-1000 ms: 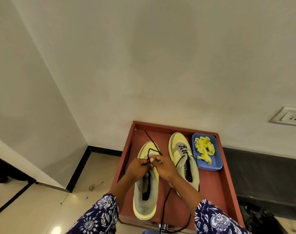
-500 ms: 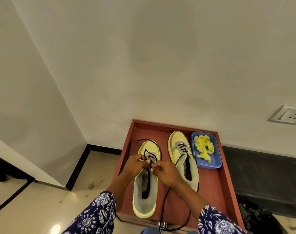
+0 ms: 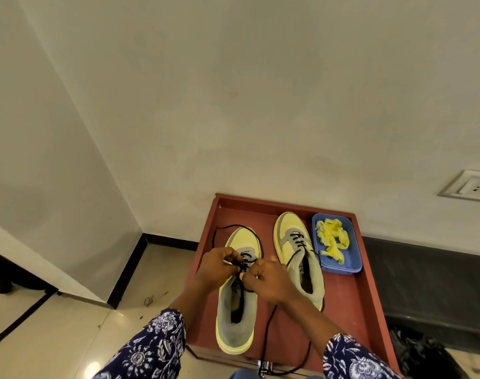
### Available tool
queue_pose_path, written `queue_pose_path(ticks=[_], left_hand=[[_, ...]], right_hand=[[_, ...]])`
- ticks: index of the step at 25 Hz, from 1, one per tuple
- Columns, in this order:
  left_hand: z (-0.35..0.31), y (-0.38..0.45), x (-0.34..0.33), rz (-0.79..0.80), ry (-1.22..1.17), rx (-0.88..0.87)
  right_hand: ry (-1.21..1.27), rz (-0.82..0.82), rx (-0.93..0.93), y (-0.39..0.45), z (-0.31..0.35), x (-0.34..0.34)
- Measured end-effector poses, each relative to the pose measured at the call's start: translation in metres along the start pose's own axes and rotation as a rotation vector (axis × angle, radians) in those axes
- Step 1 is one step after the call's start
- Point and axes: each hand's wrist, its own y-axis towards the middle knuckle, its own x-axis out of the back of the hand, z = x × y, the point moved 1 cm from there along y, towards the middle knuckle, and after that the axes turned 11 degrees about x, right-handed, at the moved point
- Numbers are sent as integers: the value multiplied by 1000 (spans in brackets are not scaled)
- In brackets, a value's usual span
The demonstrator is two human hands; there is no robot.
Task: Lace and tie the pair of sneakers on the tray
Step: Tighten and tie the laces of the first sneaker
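1. While both hands meet over the left sneaker (image 3: pixel 237 310) at lower centre of the frame, the left hand (image 3: pixel 217 266) pinches the black lace (image 3: pixel 244 265) with curled fingers.
2. Right hand (image 3: pixel 269 280) pinches the same lace beside it.
3. Right sneaker (image 3: pixel 299 255), partly laced, lies just right on the red tray (image 3: pixel 356 310).
4. Blue dish (image 3: pixel 353 258) with yellow scraps (image 3: pixel 332 237) sits at the tray's upper right.
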Motion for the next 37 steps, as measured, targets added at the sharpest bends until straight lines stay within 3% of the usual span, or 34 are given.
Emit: queue_pose_path(ticks=[4,8,13,19,37], left_hand=[[-1,-1,-11,-119,245,-204],[5,0,-20,-170,341,-244],[9,0,-24,-242,282,-194],[11,-3,-25,-233,146,-177],[13,-5,-28,-257,65,-231]], right_hand=[[63,19,-54,7,-8,-2],[112,3,-71,15,-14,-7],[315,3,-125,19,-13,-7],[371,43,-78,26,-12,-10],[261,-67,6,22,-12,-1]])
